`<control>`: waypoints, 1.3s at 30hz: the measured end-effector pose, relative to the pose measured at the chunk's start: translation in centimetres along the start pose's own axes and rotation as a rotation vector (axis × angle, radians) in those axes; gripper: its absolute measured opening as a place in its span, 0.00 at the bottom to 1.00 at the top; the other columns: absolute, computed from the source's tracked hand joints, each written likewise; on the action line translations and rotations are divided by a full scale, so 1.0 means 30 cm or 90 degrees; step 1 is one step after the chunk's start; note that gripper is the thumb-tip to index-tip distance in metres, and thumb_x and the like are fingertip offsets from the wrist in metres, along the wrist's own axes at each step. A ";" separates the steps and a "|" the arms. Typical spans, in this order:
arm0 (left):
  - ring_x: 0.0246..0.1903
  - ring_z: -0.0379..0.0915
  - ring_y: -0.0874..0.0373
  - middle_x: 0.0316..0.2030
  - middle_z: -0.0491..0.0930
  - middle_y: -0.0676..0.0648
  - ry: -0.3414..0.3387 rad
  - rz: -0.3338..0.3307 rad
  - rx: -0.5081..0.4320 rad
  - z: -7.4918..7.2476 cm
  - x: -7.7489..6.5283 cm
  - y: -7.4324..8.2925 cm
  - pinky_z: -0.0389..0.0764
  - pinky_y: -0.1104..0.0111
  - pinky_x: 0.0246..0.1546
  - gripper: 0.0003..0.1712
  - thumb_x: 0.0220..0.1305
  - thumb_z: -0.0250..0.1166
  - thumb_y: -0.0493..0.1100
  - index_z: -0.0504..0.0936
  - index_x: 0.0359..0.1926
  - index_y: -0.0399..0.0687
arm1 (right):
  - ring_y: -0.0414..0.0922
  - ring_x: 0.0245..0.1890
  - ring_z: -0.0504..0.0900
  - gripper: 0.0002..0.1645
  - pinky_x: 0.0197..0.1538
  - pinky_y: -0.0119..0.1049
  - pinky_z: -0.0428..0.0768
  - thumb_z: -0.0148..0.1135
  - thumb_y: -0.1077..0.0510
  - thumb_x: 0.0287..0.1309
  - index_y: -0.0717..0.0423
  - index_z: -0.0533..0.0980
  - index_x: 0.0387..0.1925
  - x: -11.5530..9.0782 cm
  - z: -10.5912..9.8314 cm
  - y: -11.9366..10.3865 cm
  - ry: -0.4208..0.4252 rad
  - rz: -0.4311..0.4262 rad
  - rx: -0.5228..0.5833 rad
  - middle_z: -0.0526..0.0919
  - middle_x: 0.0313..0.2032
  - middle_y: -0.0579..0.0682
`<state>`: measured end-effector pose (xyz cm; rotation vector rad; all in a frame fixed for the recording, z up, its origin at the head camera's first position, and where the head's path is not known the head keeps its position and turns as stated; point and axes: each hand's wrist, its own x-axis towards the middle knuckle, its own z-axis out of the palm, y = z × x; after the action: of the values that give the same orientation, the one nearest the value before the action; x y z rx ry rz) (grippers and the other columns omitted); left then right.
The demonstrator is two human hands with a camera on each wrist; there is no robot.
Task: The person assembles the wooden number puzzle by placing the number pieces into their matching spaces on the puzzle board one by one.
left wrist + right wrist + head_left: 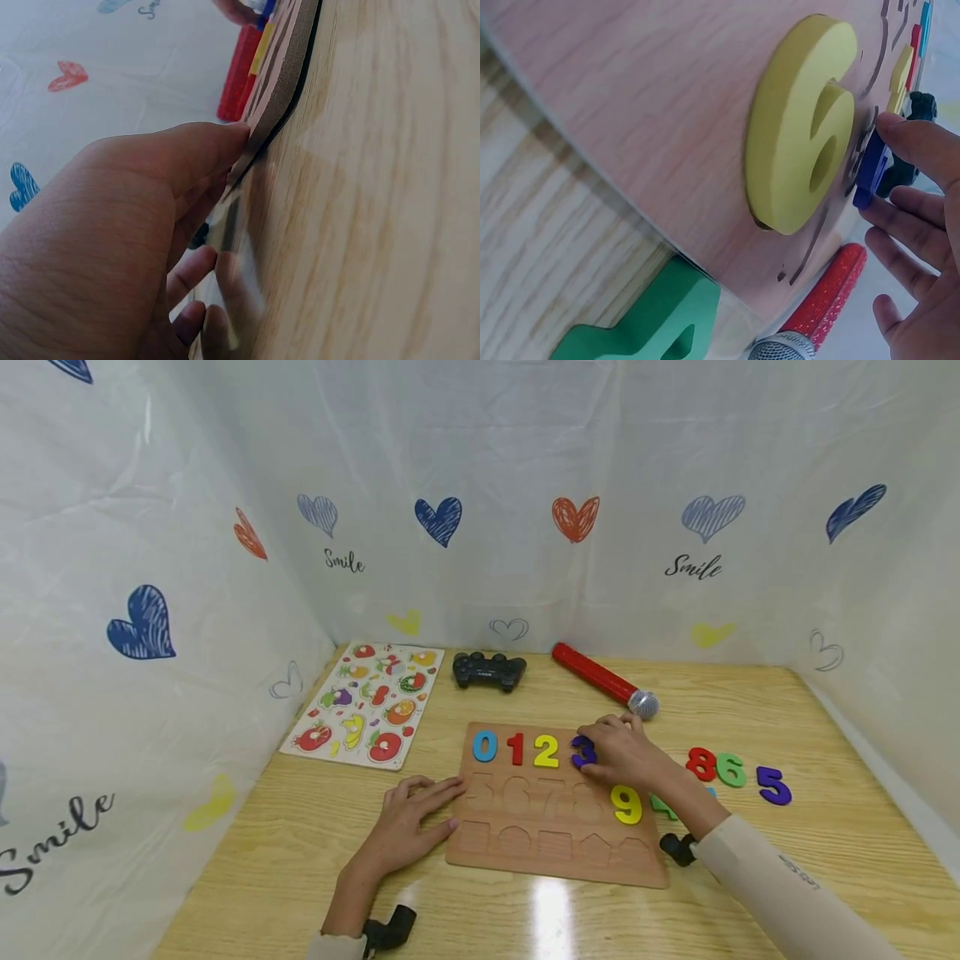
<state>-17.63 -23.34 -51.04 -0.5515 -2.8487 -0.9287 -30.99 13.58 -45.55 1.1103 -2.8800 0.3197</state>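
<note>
A brown wooden number board [540, 825] lies on the table, with the blue 0 [476, 747], red 1 [517, 750] and yellow 2 [547, 761] in its top row. My right hand [626, 753] pinches the purple number 3 [870, 172] between thumb and fingers, at the top row right of the 2. In the right wrist view the 3 is tilted against the board's surface. My left hand [408, 827] touches the board's left edge with thumb and fingertips, fingers extended. A yellow 9 [769, 142] lies on the board's right part, below my right hand.
Right of the board lie a green 4 [667, 300], red 8 [694, 767], green 6 [724, 770] and purple 5 [780, 793]; my right wrist partly hides a blue piece. Behind are a game controller [489, 670] and red microphone [592, 672]; a fruit puzzle board [307, 720] lies left.
</note>
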 end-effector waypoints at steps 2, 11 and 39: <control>0.62 0.58 0.52 0.70 0.67 0.63 0.000 0.000 0.002 -0.003 0.002 0.003 0.56 0.47 0.55 0.30 0.69 0.63 0.57 0.72 0.71 0.67 | 0.58 0.57 0.72 0.34 0.56 0.63 0.57 0.76 0.49 0.54 0.60 0.78 0.59 0.002 0.001 0.001 -0.001 -0.001 0.003 0.84 0.50 0.55; 0.63 0.57 0.52 0.70 0.66 0.63 -0.009 -0.010 0.001 -0.013 0.005 0.013 0.55 0.47 0.57 0.31 0.69 0.64 0.57 0.72 0.71 0.67 | 0.58 0.57 0.72 0.34 0.56 0.62 0.57 0.75 0.48 0.55 0.60 0.77 0.59 0.009 0.005 0.005 -0.018 0.011 0.003 0.84 0.50 0.55; 0.63 0.58 0.50 0.70 0.67 0.63 0.006 0.004 0.012 0.001 0.003 0.011 0.55 0.46 0.56 0.30 0.68 0.64 0.56 0.73 0.70 0.67 | 0.56 0.58 0.71 0.31 0.57 0.63 0.55 0.73 0.49 0.58 0.59 0.78 0.60 -0.036 -0.001 0.019 0.023 0.019 0.042 0.83 0.54 0.53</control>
<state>-17.59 -23.06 -50.87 -0.5521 -2.8424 -0.9004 -30.58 14.72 -45.75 1.0600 -2.8768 0.4346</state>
